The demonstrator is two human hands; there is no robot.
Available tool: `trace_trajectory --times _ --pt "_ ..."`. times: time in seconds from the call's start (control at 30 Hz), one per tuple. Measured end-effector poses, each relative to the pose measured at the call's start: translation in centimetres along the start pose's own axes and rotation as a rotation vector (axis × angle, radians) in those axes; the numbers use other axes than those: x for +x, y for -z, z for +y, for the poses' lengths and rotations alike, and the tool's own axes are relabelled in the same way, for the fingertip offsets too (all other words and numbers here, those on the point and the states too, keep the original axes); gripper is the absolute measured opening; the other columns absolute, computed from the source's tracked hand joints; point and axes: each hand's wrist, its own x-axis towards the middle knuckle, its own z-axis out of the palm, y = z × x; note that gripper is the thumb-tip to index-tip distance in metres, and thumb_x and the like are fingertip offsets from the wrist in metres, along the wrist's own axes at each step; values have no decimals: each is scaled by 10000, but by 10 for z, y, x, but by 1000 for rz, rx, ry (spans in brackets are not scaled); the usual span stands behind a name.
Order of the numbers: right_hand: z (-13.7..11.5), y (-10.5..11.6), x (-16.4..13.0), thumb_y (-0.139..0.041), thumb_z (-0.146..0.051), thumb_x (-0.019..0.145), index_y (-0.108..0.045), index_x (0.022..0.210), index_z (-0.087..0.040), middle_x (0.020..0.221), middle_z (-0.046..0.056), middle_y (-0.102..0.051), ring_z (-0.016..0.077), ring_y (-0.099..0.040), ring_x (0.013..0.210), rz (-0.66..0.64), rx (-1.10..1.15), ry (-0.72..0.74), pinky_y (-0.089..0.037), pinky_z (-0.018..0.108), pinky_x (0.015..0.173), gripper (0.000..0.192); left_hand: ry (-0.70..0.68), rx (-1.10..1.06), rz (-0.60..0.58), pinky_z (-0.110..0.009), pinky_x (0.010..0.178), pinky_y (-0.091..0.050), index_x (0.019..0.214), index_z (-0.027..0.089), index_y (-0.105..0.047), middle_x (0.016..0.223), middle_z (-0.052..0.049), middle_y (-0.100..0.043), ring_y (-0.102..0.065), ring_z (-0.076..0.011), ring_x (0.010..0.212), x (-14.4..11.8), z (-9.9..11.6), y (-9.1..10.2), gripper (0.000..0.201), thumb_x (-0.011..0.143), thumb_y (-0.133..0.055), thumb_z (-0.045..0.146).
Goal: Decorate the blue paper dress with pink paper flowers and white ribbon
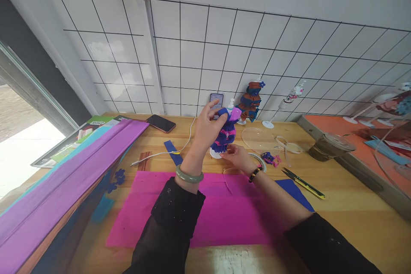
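Two hands on small doll [226, 135] near worktop [346, 209] back edge. Left hand [208, 125] pinches purple strip [234, 114] at doll's shoulder; right hand [236, 155] pinches ruffled blue skirt low by white base. Risks, as I judge: thin crepe tears if I tug; light stand tips sideways; strip slips off before fixed.

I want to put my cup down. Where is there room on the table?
Bare wood lies near the front right, between the yellow scissors and the orange tray. Another bare strip sits behind the pink paper, near the black phone. It is crowded around both hands and the paper doll.
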Motion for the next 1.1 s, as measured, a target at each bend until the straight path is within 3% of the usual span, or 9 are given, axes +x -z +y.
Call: trace_trajectory --times 0.2,0.5,0.63,0.8,0.97,1.1 --pt "10 -16 12 -624 -273 620 -619 732 -153 671 21 -652 158 -569 618 21 -76 18 -414 250 552 164 1 -22 -32 -375 913 -423 1202 203 -466 1038 -77 -641 -592 -169 954 1 -2 1 472 750 -595 236" --pt "24 -20 23 -602 -233 661 -648 770 -155 797 72 -697 205 -620 720 88 -269 34 -416 258 600 141 -22 -7 -50 -399 968 -380 1186 218 -483 1142 -84 -598 -534 -197 1096 2 -2 2 460 742 -605 214" --pt "23 -20 20 -583 -318 694 -647 770 -155 779 86 -696 219 -632 710 92 -326 32 -404 261 570 192 -42 63 -18 -405 972 -368 1196 233 -476 1182 -89 -571 -514 -203 1123 2 -7 3 466 749 -606 225" --pt "14 -16 15 -586 -319 683 -663 776 -169 770 82 -705 232 -639 711 50 -342 53 -410 274 571 193 43 187 62 -409 942 -383 1193 206 -474 1148 -119 -580 -527 -221 1099 -3 -10 8 465 748 -604 236" --pt "5 3 2 -591 -312 658 -673 703 -183 682 65 -699 226 -630 651 29 -346 57 -418 287 553 159 114 381 42 -415 932 -379 1207 205 -466 1127 -123 -587 -516 -237 1109 -20 0 28 483 745 -597 258" --pt "7 30 -18 -555 -388 688 -683 893 -170 693 59 -701 199 -616 589 11 -341 17 -433 293 518 326 143 613 71 -429 930 -370 1212 188 -475 1122 -134 -585 -519 -261 1091 -40 8 62 503 741 -594 317"
